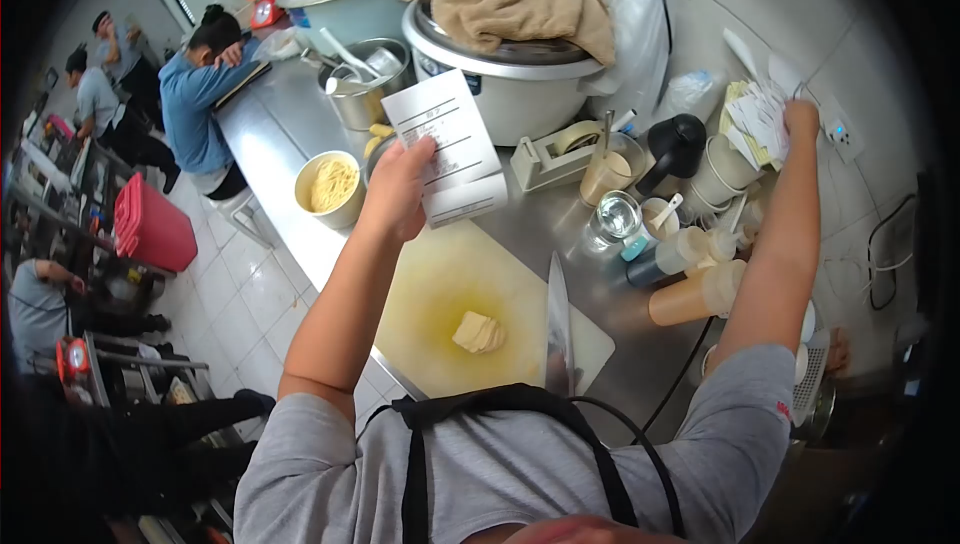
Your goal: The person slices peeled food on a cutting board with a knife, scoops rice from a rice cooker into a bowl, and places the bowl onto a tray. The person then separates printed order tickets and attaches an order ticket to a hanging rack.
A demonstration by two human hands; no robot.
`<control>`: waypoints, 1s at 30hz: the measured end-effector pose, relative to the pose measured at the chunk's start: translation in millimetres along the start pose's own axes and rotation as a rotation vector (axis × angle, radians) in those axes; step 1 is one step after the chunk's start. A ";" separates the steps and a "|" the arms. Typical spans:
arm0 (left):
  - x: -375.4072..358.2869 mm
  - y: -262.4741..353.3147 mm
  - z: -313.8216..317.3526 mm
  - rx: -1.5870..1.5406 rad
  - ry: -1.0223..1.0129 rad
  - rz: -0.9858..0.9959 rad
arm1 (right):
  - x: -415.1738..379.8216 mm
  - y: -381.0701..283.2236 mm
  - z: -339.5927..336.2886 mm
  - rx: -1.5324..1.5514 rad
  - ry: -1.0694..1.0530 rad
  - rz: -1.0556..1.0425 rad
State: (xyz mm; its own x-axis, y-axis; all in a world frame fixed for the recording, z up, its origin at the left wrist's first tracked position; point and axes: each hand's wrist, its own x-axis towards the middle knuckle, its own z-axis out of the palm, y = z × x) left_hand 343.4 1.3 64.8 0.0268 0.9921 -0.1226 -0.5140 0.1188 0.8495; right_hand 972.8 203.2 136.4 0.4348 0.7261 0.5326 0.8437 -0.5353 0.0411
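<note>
My left hand (400,184) is closed on a printed order slip (450,149), holding it up above the cutting board (420,289). Far to the right, my right hand (800,119) is closed at the edge of a bunch of paper slips (757,124) by the wall; its fingertips are partly hidden. Sliced pale yellow food (479,332) lies on the board, which has a yellow stain. A knife (559,319) rests along the board's right side, blade pointing away from me. Left of my left hand stands a paper bowl of noodles (332,188).
A towel-topped cooker (500,94), a pot with utensils (365,84) and a tape dispenser (555,156) line the back. Sauce bottles (690,294) and cups crowd the right. A person in blue (205,94) leans on the counter's far left end; several others work beyond.
</note>
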 end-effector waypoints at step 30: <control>-247.1 123.5 -366.0 0.328 0.022 0.313 | -658.6 -581.3 -363.2 2.122 -1.221 -0.689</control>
State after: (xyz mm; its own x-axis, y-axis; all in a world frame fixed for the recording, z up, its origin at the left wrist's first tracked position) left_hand -40.5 -244.0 12.2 -0.1069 0.9817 0.1577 -0.1957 -0.1763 0.9647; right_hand 81.6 -120.6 68.7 -0.5971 0.7351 0.3211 -0.3713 0.1015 -0.9230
